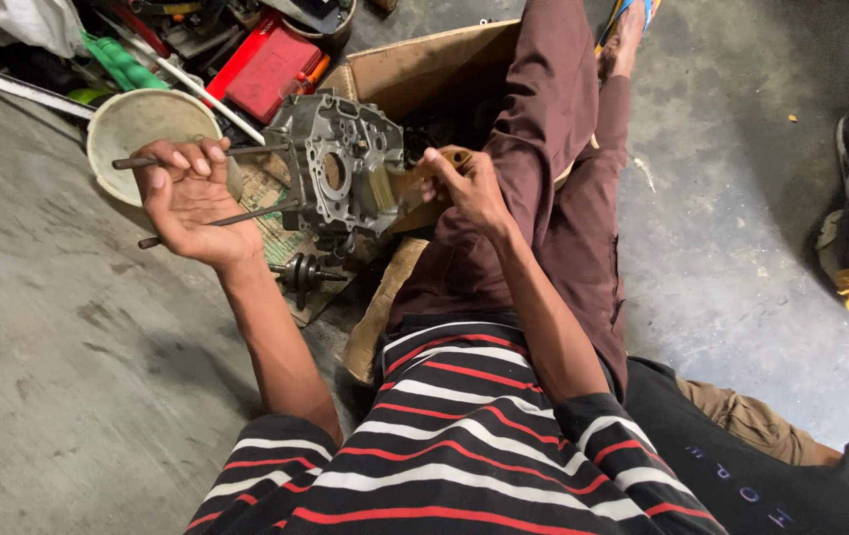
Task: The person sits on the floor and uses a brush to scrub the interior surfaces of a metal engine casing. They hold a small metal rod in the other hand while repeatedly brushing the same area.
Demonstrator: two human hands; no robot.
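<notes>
Left hand (186, 193) has its fingers curled round the upper of two long studs (246, 152); right hand (464, 183) pinches something small at the crankcase (340, 173) edge. The case, on cardboard (414, 69) between the legs, looks heavy, rigid, oily; the studs seem good handles.

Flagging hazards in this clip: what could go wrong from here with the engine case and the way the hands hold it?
1. The left hand steadies the grey engine case only by its long studs; the case might tip or the studs bend.
2. The right hand works at the case's edge, so fingers could get pinched.
3. The crankshaft lies loose below and could be struck if the case drops.
</notes>
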